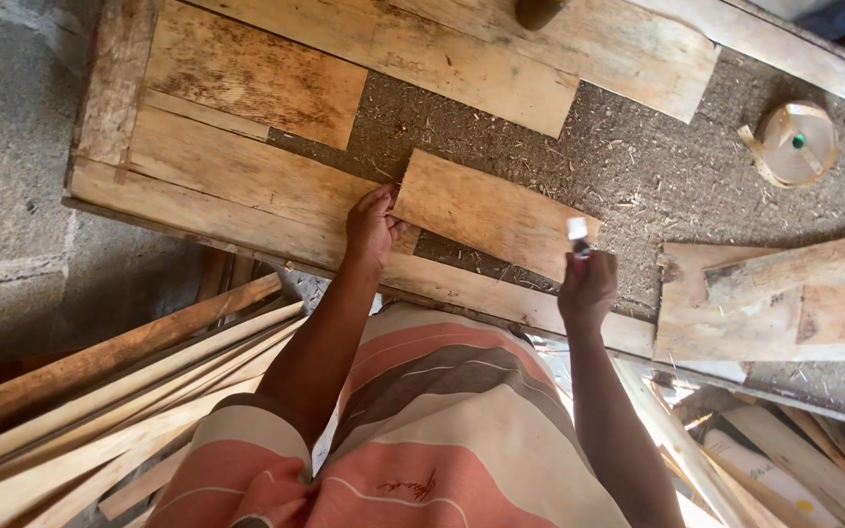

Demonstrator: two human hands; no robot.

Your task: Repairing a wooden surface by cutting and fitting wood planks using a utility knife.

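1. The left hand (372, 227) lies flat, fingers together, pressing on the near-left end of a small wooden board (489, 212); it holds nothing, only bears down on the wood.
2. That board rests tilted across the middle of the workbench (628, 166), near its front edge, on a bare surface littered with sawdust.
3. The right hand (588, 286) is closed around a small dark tool with a white tip (577, 235), held upright just off the board's near-right corner. Most of the tool is hidden in the fist, so its kind cannot be made out.
4. A roll of tape (794, 143) sits toward the bench's far-right corner, well apart from both hands.
5. Wooden panels (246, 117) cover the bench's left end; more boards (784, 298) lie at the right edge, cut off by the frame.
6. Long planks (100, 391) lean below the bench's front-left edge, partly hidden by the person's striped shirt (432, 430).
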